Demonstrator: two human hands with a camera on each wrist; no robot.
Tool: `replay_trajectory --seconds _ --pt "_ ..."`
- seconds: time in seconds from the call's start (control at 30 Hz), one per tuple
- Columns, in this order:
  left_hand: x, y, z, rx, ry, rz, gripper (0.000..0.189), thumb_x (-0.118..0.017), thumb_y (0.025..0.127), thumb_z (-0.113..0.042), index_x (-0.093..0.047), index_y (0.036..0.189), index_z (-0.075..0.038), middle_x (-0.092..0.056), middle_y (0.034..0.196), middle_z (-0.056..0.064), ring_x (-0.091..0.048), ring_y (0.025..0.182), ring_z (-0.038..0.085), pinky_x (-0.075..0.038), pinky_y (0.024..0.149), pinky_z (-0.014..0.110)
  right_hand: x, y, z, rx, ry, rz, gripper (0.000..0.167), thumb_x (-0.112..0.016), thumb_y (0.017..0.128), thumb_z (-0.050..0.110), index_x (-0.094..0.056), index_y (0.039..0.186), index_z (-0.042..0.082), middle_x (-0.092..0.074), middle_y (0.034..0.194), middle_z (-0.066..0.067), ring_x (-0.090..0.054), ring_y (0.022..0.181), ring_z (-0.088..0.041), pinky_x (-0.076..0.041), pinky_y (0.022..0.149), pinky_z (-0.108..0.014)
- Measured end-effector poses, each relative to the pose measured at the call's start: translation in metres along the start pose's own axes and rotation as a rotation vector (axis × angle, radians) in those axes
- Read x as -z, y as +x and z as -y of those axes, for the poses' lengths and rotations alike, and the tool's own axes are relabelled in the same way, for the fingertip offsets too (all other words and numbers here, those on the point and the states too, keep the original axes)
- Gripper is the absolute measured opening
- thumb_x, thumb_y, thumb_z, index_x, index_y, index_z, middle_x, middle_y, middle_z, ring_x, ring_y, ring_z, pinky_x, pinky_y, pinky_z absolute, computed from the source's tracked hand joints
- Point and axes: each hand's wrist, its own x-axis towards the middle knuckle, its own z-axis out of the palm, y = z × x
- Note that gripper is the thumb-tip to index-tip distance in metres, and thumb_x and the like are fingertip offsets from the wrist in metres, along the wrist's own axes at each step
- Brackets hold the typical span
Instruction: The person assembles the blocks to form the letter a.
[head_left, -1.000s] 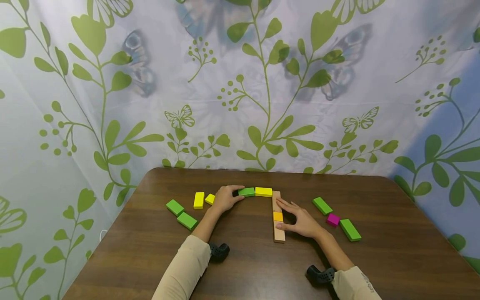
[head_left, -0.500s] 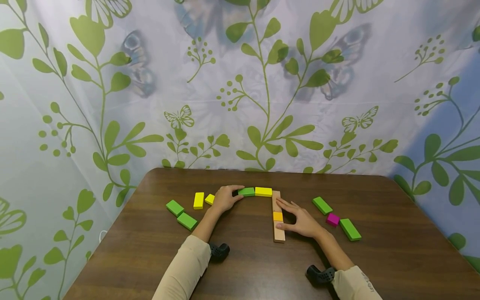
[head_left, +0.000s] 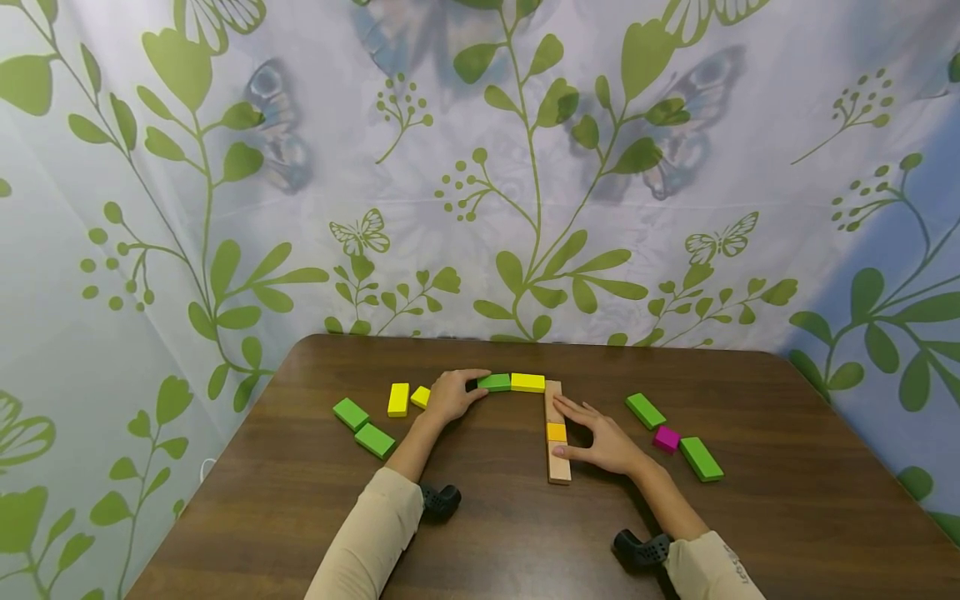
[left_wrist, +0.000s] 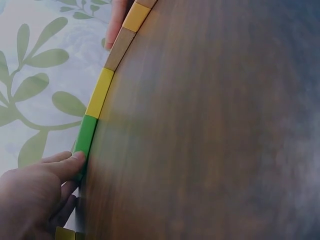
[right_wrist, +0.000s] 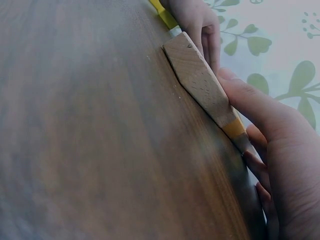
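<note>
My left hand [head_left: 452, 395] pinches the left end of a green block [head_left: 495, 382] between thumb and fingers, as the left wrist view also shows. That block lies end to end with a yellow block [head_left: 528, 382], which reaches the top of a column running toward me. Two plain wooden blocks with an orange block [head_left: 556, 432] between them make up the column. With fingers spread, my right hand [head_left: 609, 442] rests on it. Its thumb touches the near wooden block [head_left: 558, 470], and its fingertips touch the far wooden block [head_left: 552, 390].
On the left lie two green blocks [head_left: 375, 441], a yellow block [head_left: 398, 400] and a smaller yellow one [head_left: 420, 397] partly hidden by my left hand. Beyond my right hand are a magenta block [head_left: 666, 439] and two green blocks. A patterned cloth hangs behind the brown table [head_left: 480, 533].
</note>
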Motion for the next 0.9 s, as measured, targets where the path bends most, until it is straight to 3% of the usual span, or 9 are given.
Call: replay_trajectory --seconds 0.17,0.37,0.53,0.67,0.77,0.9 --pt "0.0 0.0 0.002 -0.024 -0.014 -0.009 0.041 -0.064 0.087 -0.03 -0.061 0.124 -0.015 -0.06 0.122 0.007 -0.057 0.106 0.029 -0.049 0.083 0.044 0.0 0.0 -0.001 0.007 0.0 -0.002 0.081 -0.069 0.077 0.05 -0.036 0.144 0.017 -0.03 0.148 -0.001 -0.023 0.132 -0.043 -0.019 0.102 -0.063" --pt "0.004 0.0 0.005 -0.057 -0.159 -0.071 0.04 -0.062 0.09 -0.024 -0.059 0.125 -0.007 -0.06 0.121 0.009 -0.057 0.108 0.025 -0.047 0.089 0.04 0.0 0.0 -0.002 0.035 -0.002 0.0 0.08 -0.069 0.078 0.048 -0.036 0.144 0.015 -0.029 0.148 -0.002 -0.024 0.133 -0.038 -0.017 0.105 -0.058" --pt "0.018 -0.002 0.008 -0.057 -0.211 -0.133 0.036 -0.06 0.091 -0.024 -0.061 0.123 -0.008 -0.06 0.12 0.007 -0.056 0.111 0.022 -0.045 0.092 0.039 0.0 0.001 -0.003 0.047 0.001 -0.001 0.08 -0.069 0.079 0.047 -0.036 0.143 0.014 -0.029 0.148 -0.002 -0.025 0.133 -0.036 -0.017 0.106 -0.057" --pt "0.038 -0.008 0.016 -0.041 -0.232 -0.151 0.035 -0.06 0.091 -0.026 -0.062 0.121 -0.009 -0.062 0.118 0.006 -0.055 0.112 0.024 -0.043 0.094 0.042 0.0 0.002 -0.004 0.062 0.004 0.0 0.079 -0.069 0.079 0.046 -0.037 0.143 0.012 -0.03 0.148 -0.002 -0.027 0.133 -0.034 -0.016 0.107 -0.055" --pt "0.053 -0.014 0.028 -0.011 -0.259 -0.125 0.036 -0.059 0.091 -0.029 -0.062 0.122 -0.01 -0.062 0.118 0.005 -0.054 0.113 0.024 -0.042 0.095 0.043 0.0 0.002 -0.004 0.067 0.005 -0.002 0.079 -0.069 0.079 0.045 -0.037 0.143 0.011 -0.03 0.148 -0.002 -0.028 0.133 -0.033 -0.016 0.107 -0.055" --pt "0.069 -0.024 0.046 0.023 -0.265 -0.02 0.043 -0.06 0.089 -0.035 -0.06 0.125 -0.009 -0.06 0.122 0.005 -0.049 0.118 0.025 -0.04 0.096 0.047 0.0 0.002 -0.003 0.07 0.005 -0.001 0.079 -0.069 0.079 0.045 -0.037 0.143 0.012 -0.03 0.148 -0.003 -0.028 0.133 -0.034 -0.016 0.106 -0.056"
